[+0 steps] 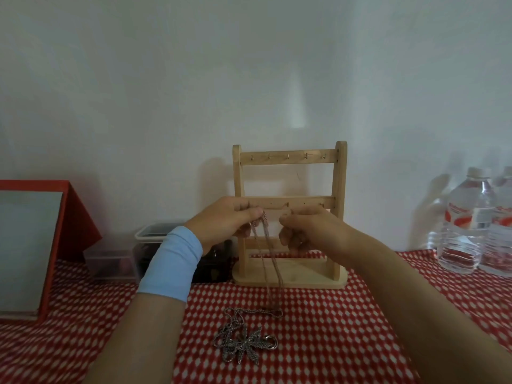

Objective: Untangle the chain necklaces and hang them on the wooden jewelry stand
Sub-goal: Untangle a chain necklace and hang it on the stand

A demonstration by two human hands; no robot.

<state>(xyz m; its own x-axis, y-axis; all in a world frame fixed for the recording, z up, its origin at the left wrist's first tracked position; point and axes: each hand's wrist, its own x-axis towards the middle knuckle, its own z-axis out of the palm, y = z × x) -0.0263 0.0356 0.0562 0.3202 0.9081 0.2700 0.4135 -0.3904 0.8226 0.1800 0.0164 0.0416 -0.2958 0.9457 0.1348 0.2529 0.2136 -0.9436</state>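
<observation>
— Where is the chain you are working on?

— Up in front of the wooden stand (340, 203). My left hand (230, 220) has its fingers curled in, thumb and forefinger pinching the thin chain (267, 261) near its top. From there it drops in loose strands past the stand's base to the tablecloth (360, 314).

— And your other hand?

— My right hand (307, 231) is level with the middle bar (304, 202), fingers curled, thumb and forefinger tips brought together. The links are so fine that I cannot tell whether a strand lies between them.

— What about the rest?

— The silver heap (235, 325) lies on the cloth nearer me, with a leaf pendant (250, 343) on top. The thin chain's lower end comes down just beside it; whether the two are caught together I cannot make out.

— How will it handle?

— Light and limp, I'd judge, with no stiffness at all, so it hangs wherever I pinch it and slides easily through dry fingers. Fine links like these will likely kink or snap under a hard pull, so I would tease and not tug.

— Where would you take hold?

— Close to the top, both pinches near each other, keeping a small open loop to drop over a hook (288, 156). The heap looks heavier; I would lift that by the pendant.
</observation>
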